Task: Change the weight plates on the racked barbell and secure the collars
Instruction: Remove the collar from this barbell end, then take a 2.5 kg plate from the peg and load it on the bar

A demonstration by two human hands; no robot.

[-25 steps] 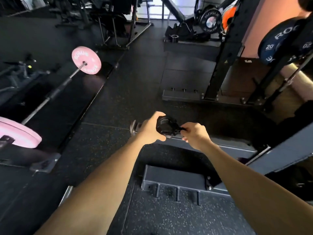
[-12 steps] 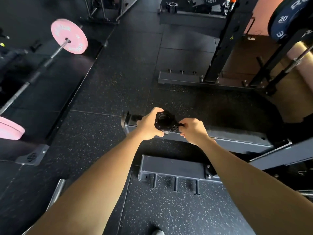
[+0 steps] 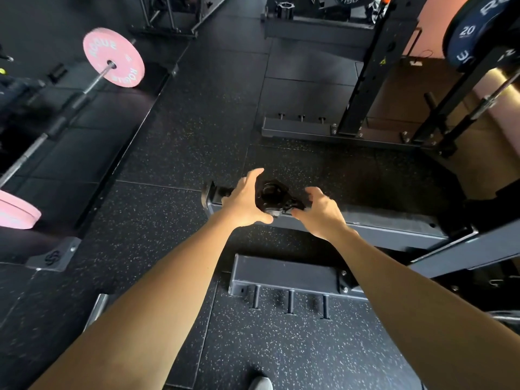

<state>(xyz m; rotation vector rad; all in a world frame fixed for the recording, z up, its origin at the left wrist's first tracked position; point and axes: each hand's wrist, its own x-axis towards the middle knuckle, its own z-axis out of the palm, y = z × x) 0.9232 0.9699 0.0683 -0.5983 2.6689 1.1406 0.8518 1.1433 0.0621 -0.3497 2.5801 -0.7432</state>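
Over speckled rubber floor (image 3: 157, 220) with two pink plates (image 3: 113, 57) on one barbell (image 3: 56, 126), I see my left hand (image 3: 245, 201) and right hand (image 3: 320, 211) gripping one black collar (image 3: 274, 197), fingers curled around it.

A single wide-angle view sits at the person's head, facing forward and steeply down along both outstretched forearms; the left hand (image 3: 245, 202) and right hand (image 3: 320, 213) meet near the frame's centre, fairly close to the lens; the speckled rubber floor (image 3: 174, 153) fills most of the picture, seen from standing height; straight lines bow toward the edges; no second view shares the scene.
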